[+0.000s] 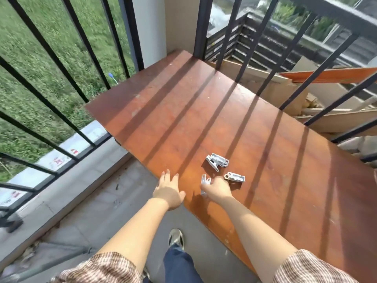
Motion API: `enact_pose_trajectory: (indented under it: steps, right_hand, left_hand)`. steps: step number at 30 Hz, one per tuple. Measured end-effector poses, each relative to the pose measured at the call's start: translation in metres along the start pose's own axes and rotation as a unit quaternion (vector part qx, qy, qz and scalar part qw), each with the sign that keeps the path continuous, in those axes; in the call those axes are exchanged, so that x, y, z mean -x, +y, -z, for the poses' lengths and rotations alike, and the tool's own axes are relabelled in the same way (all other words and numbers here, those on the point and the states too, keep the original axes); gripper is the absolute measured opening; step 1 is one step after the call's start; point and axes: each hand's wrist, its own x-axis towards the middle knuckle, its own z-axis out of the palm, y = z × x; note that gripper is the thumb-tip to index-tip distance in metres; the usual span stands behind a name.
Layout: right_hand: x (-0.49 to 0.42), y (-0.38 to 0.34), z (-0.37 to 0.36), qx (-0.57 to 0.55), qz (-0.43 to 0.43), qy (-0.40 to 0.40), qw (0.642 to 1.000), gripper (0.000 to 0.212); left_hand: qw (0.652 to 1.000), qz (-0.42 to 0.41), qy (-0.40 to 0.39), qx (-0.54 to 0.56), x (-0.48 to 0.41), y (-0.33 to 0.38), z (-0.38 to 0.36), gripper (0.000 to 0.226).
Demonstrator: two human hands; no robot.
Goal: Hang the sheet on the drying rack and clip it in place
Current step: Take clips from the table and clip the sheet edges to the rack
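Grey plastic clips lie on a reddish-brown wooden board (pixel 204 111) laid flat on a balcony. One clip (pixel 217 161) lies near the board's front part, and a second clip (pixel 235 177) lies just below and right of it. My right hand (pixel 217 190) grips a third clip (pixel 205 181), whose jaws stick out past my fingers. My left hand (pixel 169 190) hovers at the board's near-left edge with its fingers straight and holds nothing. No sheet or drying rack is in view.
Black metal railing bars (pixel 61 64) fence the balcony on the left and at the back, with grass far below. Cardboard and planks (pixel 285 92) are piled behind the bars at the right. My shoe (pixel 176 237) stands on the grey floor beside the board.
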Motion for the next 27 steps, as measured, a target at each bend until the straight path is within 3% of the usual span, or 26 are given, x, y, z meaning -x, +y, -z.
enact_pose_trajectory:
  steps: [6, 14, 21, 27]
  right_hand:
    - [0.034, -0.061, -0.026, -0.144, 0.047, -0.120, 0.981, 0.014]
    - [0.119, -0.165, -0.115, -0.098, 0.194, -0.258, 0.941, 0.023]
    - [0.212, -0.236, -0.217, -0.133, 0.242, -0.377, 0.884, 0.009]
    - [0.294, -0.270, -0.298, -0.084, 0.289, -0.461, 0.835, 0.023]
  left_hand:
    - [0.990, 0.064, 0.094, 0.082, 0.044, -0.067, 0.033, 0.065]
    - [0.946, 0.133, 0.259, 0.140, 0.162, -0.192, 0.076, 0.053]
    - [0.888, 0.189, 0.420, 0.000, 0.286, -0.276, 0.081, 0.042]
    - [0.848, 0.226, 0.419, -0.233, 0.399, -0.327, 0.077, 0.038]
